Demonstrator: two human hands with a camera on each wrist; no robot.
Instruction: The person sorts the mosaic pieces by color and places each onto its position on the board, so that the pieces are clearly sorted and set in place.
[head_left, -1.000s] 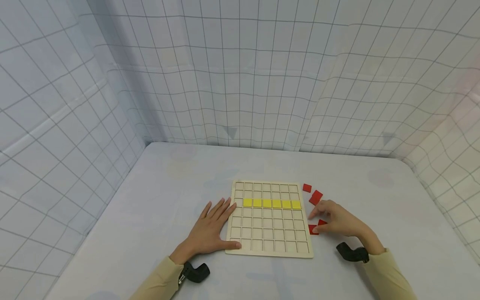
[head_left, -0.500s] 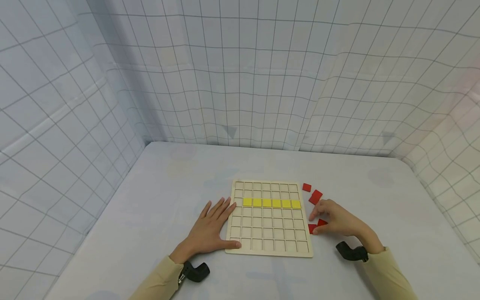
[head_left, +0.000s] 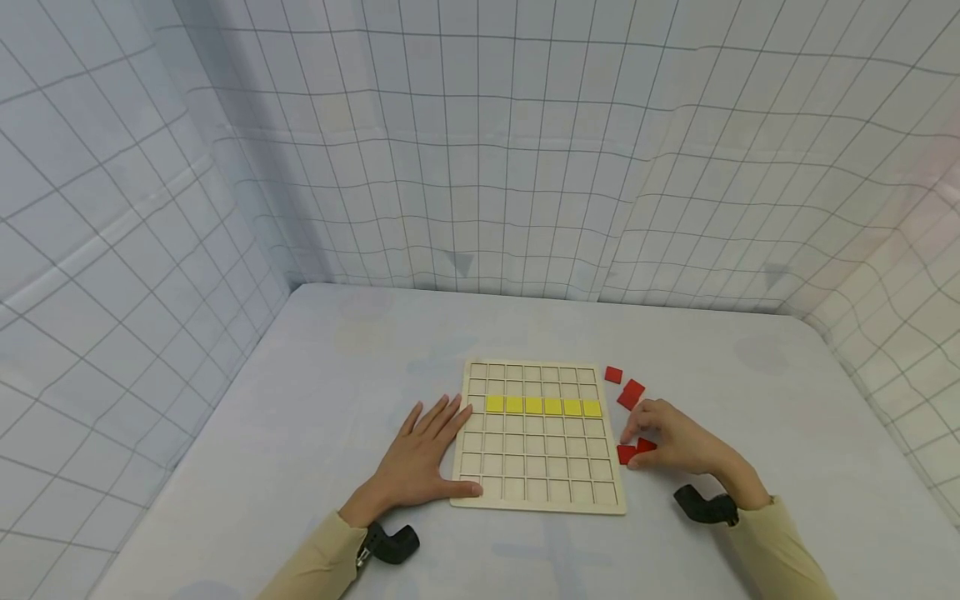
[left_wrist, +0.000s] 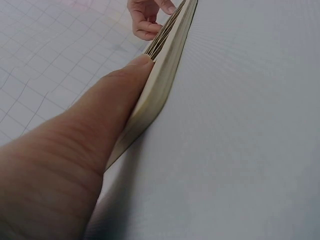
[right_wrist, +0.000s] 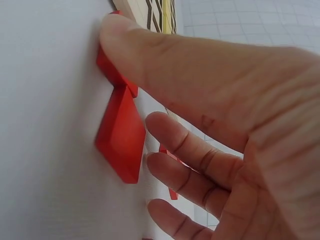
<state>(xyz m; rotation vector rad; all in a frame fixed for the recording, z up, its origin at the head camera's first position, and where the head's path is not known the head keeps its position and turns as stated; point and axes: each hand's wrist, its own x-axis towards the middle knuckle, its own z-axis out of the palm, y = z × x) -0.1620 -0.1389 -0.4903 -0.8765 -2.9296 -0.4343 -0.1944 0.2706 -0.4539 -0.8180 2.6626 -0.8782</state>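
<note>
A pale wooden grid board (head_left: 538,498) lies flat, with a row of yellow square tiles (head_left: 534,406) across its upper part. My left hand (head_left: 417,462) rests spread at the board's left side, its thumb (left_wrist: 125,85) on the near left corner. Off the board's right edge, my right hand (head_left: 678,440) reaches down with bent fingers. Its thumb (right_wrist: 122,42) touches a red square tile (head_left: 626,455); the index fingertip seems just beyond that tile, apart from it. A second red tile (right_wrist: 122,140) lies against the first, partly under the hand in the head view.
Farther back, right of the board, lie a single red tile (head_left: 613,375) and a pair of overlapping red tiles (head_left: 632,395). The white tabletop (head_left: 360,358) meets gridded cloth walls (head_left: 487,167) behind and at both sides.
The red tile at my right thumb has shifted slightly away from me, and the right fingers have moved a little with it. My left hand and the board stay in place.
</note>
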